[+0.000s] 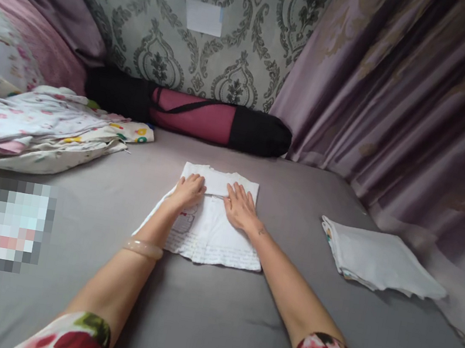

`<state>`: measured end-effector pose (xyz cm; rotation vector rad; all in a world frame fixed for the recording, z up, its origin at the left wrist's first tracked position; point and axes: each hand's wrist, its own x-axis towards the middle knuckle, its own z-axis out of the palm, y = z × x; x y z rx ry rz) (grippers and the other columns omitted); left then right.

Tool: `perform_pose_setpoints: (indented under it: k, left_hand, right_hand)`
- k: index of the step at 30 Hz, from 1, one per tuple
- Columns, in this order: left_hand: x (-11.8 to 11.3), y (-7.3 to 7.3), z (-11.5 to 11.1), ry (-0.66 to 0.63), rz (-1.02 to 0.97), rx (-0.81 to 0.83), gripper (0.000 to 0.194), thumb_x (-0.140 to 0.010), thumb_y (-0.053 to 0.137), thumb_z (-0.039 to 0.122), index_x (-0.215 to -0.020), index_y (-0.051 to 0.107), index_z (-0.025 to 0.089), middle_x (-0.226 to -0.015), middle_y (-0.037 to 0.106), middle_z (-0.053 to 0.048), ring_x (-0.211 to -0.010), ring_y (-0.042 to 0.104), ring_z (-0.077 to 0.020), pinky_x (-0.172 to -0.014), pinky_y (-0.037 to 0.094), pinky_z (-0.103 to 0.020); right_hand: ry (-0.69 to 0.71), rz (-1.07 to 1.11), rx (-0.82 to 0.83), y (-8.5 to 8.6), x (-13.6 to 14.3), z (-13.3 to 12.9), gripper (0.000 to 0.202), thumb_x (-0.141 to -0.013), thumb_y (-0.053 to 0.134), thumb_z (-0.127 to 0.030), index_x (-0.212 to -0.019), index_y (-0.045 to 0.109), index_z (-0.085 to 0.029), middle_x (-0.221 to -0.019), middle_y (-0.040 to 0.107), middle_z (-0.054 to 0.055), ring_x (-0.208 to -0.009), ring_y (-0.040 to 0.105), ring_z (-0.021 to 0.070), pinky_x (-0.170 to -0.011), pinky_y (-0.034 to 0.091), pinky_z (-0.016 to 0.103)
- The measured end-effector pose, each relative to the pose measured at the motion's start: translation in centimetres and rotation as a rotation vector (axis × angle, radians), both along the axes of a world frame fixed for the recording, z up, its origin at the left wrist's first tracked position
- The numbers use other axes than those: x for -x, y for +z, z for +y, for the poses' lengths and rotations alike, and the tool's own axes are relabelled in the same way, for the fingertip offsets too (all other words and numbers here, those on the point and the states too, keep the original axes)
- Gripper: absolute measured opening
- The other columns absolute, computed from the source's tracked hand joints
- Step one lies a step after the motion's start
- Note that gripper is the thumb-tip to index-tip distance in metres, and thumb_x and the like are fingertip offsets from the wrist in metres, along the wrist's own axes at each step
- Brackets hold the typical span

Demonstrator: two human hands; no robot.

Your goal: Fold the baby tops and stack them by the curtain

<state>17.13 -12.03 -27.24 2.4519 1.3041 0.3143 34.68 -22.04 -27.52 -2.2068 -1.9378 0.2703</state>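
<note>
A small white garment (208,235) lies on the grey sheet in front of me, with a folded band across its upper part and faint print along its lower edge. On the left side of that band rests my left hand (190,191), palm down, its fingers lying flat near the sleeve. My right hand (241,205) presses on the right side of the band with its fingers spread. Neither hand grips the cloth. A grey printed figure shows partly beside my left wrist, which wears a pale bangle (143,249).
Folded white cloths (383,260) lie at the right. Patterned clothes (44,125) are heaped at the left, above a blurred-out patch. A long black and maroon bag (193,115) lies along the wall. Purple curtains (354,87) hang at the right.
</note>
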Motion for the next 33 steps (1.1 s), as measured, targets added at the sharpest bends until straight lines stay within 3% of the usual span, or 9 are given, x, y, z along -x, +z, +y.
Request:
perform_pose_setpoints:
  k: [4, 9, 13, 18, 23, 26, 30, 33]
  left_hand:
    - [0.3, -0.3, 0.1, -0.06, 0.097, -0.022, 0.032, -0.097, 0.036, 0.027, -0.122, 0.053, 0.017, -0.138, 0.051, -0.016, -0.134, 0.041, -0.0252, -0.113, 0.026, -0.046]
    - [4.0, -0.1, -0.8, -0.214, 0.142, -0.115, 0.043, -0.097, 0.041, 0.031, -0.136, 0.044, 0.015, -0.152, 0.037, -0.017, -0.144, 0.026, -0.0272, -0.118, 0.019, -0.046]
    - [7.5, -1.6, -2.5, -0.378, 0.103, -0.196, 0.051, -0.1, 0.031, 0.043, -0.142, 0.04, 0.015, -0.154, 0.035, -0.016, -0.146, 0.025, -0.0264, -0.118, 0.021, -0.047]
    - [10.5, -3.1, -3.4, -0.373, 0.077, -0.196, 0.06, -0.1, 0.023, 0.053, -0.144, 0.04, 0.016, -0.154, 0.036, -0.015, -0.145, 0.027, -0.0265, -0.118, 0.022, -0.048]
    - [13.1, -2.1, -5.5, -0.455, 0.076, -0.165, 0.056, -0.099, 0.031, 0.052, -0.144, 0.042, 0.021, -0.152, 0.04, -0.011, -0.143, 0.032, -0.0261, -0.118, 0.021, -0.049]
    - [14.8, -1.1, -7.2, -0.511, 0.031, -0.152, 0.051, -0.096, 0.042, 0.052, -0.139, 0.049, 0.025, -0.149, 0.044, -0.01, -0.137, 0.041, -0.0273, -0.115, 0.031, -0.046]
    - [16.3, -0.2, -8.0, -0.542, -0.011, -0.132, 0.038, -0.093, 0.052, 0.048, -0.123, 0.062, 0.028, -0.13, 0.058, -0.008, -0.113, 0.059, -0.025, -0.097, 0.048, -0.036]
    - [17.0, 0.1, -7.9, -0.591, -0.013, -0.143, 0.031, -0.096, 0.048, 0.04, -0.119, 0.065, 0.027, -0.117, 0.064, -0.006, -0.103, 0.063, -0.0213, -0.09, 0.05, -0.031]
  right_hand:
    - [0.039, 0.06, 0.049, 0.7, 0.1, -0.9, 0.058, -0.101, 0.02, -0.039, -0.154, 0.022, -0.016, -0.162, 0.014, 0.009, -0.149, 0.008, 0.0198, -0.119, 0.005, 0.04]
    - [0.146, -0.006, -0.003, 1.7, 0.8, -4.7, 0.058, -0.1, 0.026, -0.038, -0.154, 0.024, -0.014, -0.162, 0.009, 0.011, -0.149, 0.003, 0.0216, -0.12, 0.003, 0.042]
    - [0.238, -0.028, 0.063, 1.5, 1.6, -8.3, 0.059, -0.101, 0.028, -0.038, -0.153, 0.025, -0.01, -0.162, 0.009, 0.015, -0.149, 0.004, 0.0251, -0.12, 0.006, 0.045]
    - [0.286, 0.032, 0.109, 1.5, 2.1, -11.8, 0.06, -0.102, 0.024, -0.042, -0.153, 0.025, -0.011, -0.161, 0.014, 0.015, -0.149, 0.008, 0.0255, -0.121, 0.008, 0.047]
    - [0.37, 0.074, 0.066, 2.0, 1.8, -15.2, 0.051, -0.102, 0.029, -0.04, -0.149, 0.036, -0.021, -0.16, 0.023, 0.011, -0.148, 0.016, 0.024, -0.12, 0.015, 0.047]
    - [0.414, 0.071, -0.007, 2.1, 1.1, -16.7, 0.042, -0.102, 0.035, -0.033, -0.14, 0.049, -0.025, -0.154, 0.037, 0.01, -0.143, 0.03, 0.024, -0.117, 0.026, 0.046]
    - [0.406, 0.015, -0.098, 2.3, 0.0, -17.8, 0.032, -0.1, 0.041, -0.024, -0.124, 0.062, -0.022, -0.13, 0.057, 0.013, -0.12, 0.054, 0.0236, -0.101, 0.046, 0.041]
    - [0.42, -0.045, -0.121, 2.5, -0.8, -18.2, 0.031, -0.097, 0.043, -0.015, -0.119, 0.063, -0.022, -0.116, 0.063, 0.011, -0.105, 0.059, 0.0228, -0.09, 0.052, 0.039]
